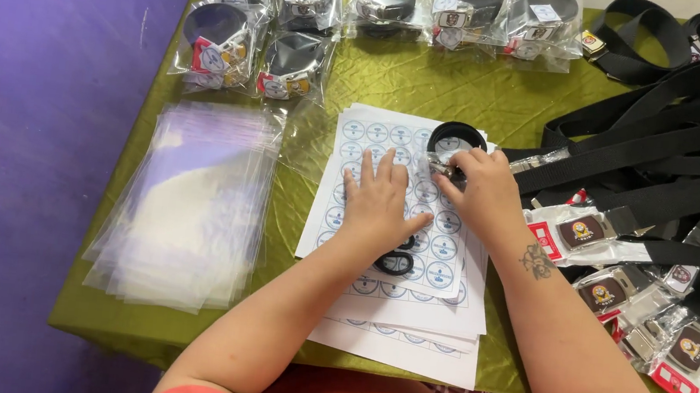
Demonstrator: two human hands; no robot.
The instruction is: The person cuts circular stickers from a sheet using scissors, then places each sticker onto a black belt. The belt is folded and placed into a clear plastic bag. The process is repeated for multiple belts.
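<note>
Left hand (377, 201) lies flat, fingers spread, on the sticker sheet (373, 138); right hand (479, 188) pinches a rolled belt (457, 137). Steady the sheet.

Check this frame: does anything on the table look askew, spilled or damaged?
Nothing stands out. The sticker sheets lie slightly fanned, the clear bags are stacked loosely, and the black belts lie tangled at the right, with no visible damage.

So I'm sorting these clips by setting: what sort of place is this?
Probably a small home or workshop packing table. A green cloth covers it, with bagged rolled belts at the back, a stack of empty clear bags and round-sticker sheets under the left hand.
</note>
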